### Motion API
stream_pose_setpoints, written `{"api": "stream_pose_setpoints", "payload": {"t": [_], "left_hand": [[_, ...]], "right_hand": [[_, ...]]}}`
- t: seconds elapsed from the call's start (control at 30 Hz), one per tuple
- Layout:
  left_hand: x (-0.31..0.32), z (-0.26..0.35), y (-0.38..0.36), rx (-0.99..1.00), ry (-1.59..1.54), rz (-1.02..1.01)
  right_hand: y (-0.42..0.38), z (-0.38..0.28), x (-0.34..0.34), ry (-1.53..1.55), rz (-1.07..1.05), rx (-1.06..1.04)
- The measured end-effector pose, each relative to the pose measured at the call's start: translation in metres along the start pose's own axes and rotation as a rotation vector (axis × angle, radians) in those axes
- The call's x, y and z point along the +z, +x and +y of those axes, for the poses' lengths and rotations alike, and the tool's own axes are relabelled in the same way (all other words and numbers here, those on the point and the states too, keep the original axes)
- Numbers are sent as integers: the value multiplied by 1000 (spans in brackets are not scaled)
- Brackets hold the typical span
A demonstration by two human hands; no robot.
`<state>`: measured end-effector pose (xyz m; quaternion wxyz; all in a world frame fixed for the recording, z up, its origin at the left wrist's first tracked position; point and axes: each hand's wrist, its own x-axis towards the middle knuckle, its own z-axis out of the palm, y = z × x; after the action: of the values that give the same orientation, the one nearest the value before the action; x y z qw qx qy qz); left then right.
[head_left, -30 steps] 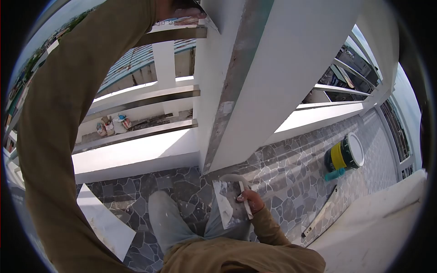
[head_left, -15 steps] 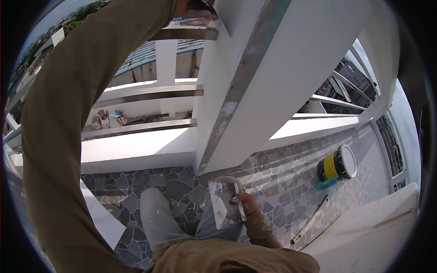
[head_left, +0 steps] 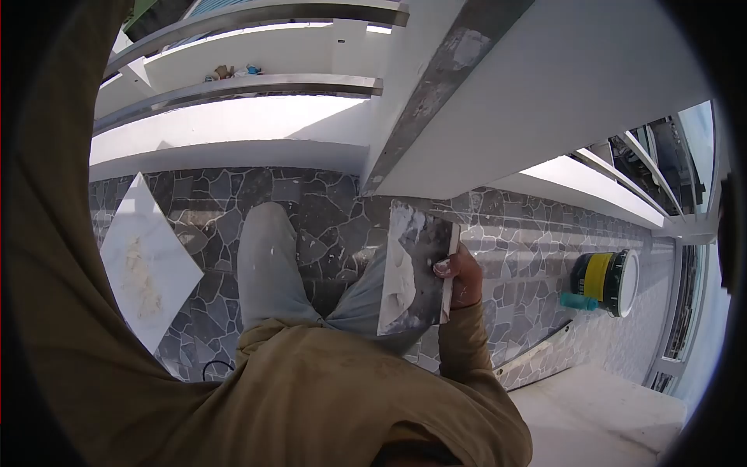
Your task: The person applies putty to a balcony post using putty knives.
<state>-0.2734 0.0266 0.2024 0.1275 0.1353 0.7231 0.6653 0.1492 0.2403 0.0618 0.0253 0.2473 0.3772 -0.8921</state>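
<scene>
My right hand point(head_left: 464, 275) is closed on the right edge of a rectangular putty board point(head_left: 424, 265), thumb lying over its face. White putty point(head_left: 399, 282) covers the board's left part, while the rest is grey and smeared. The board is above my right thigh. My left arm point(head_left: 58, 257) reaches up along the left edge of the view in a brown sleeve; its hand is out of the frame, and so is anything in it. Ahead stands a white column point(head_left: 506, 117) with a rough grey strip point(head_left: 443, 82) down its corner.
A white tile or sheet point(head_left: 152, 265) with beige residue lies on the stone-patterned floor point(head_left: 319, 214) at left. To the right are a dark bucket with a yellow label point(head_left: 597, 277), a turquoise object point(head_left: 577, 302) and a long straightedge point(head_left: 537, 350). Metal rails point(head_left: 233, 92) run along the low wall.
The view has tipped downward, and my left hand, which held a thin blade at the column, has left the frame at the top. The putty board appears higher and larger.
</scene>
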Motion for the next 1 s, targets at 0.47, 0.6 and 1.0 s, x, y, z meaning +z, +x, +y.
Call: {"api": "stream_pose_setpoints", "payload": {"t": [0.47, 0.6, 1.0], "left_hand": [[-62, 4, -144, -240, 507, 337], [-74, 8, -162, -344, 596, 287], [-114, -9, -87, -339, 1133, -205]], "right_hand": [[87, -47, -178, -51, -164, 246], [87, -68, -150, 106, -363, 432], [89, -57, -119, 24, -482, 292]]}}
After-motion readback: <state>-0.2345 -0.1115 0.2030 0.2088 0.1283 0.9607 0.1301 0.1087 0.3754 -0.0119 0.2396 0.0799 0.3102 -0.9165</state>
